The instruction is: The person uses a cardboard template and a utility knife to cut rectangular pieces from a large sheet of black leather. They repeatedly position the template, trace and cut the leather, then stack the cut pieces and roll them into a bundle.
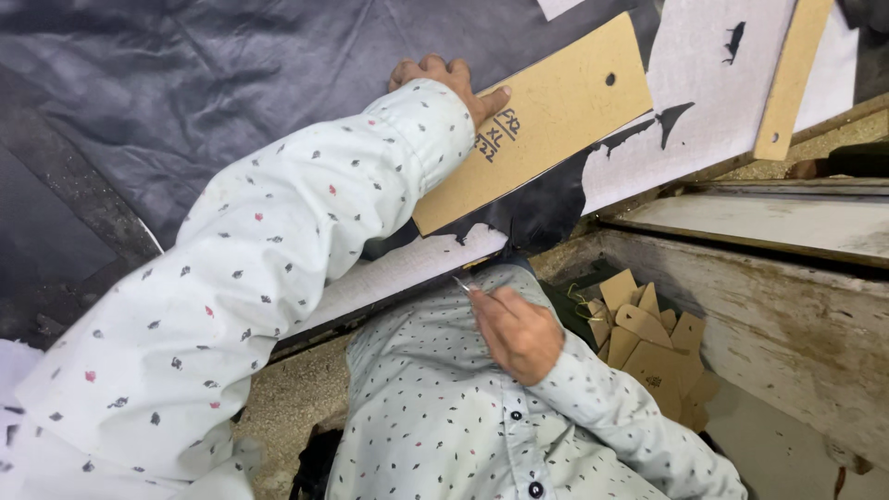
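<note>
Cardboard template (537, 120) lies on dark leather (231, 83), pressed flat under my left hand (449, 83). My right hand (514, 329) pinches a small blade (461, 284) near the worktop (407, 264) edge.

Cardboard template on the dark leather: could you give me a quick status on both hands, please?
Left hand pressing cardboard template flat on dark leather. Right hand gripping small blade, tip near board edge. Nothing between blade and template.

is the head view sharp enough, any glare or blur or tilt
Head view: even, soft light, no hard glare; a faint sheen on the dark leather sheet. The left hand pressing the cardboard template is sharp; the right hand and its thin blade are slightly soft. The whole picture is tilted, the table edge running diagonally.
</note>
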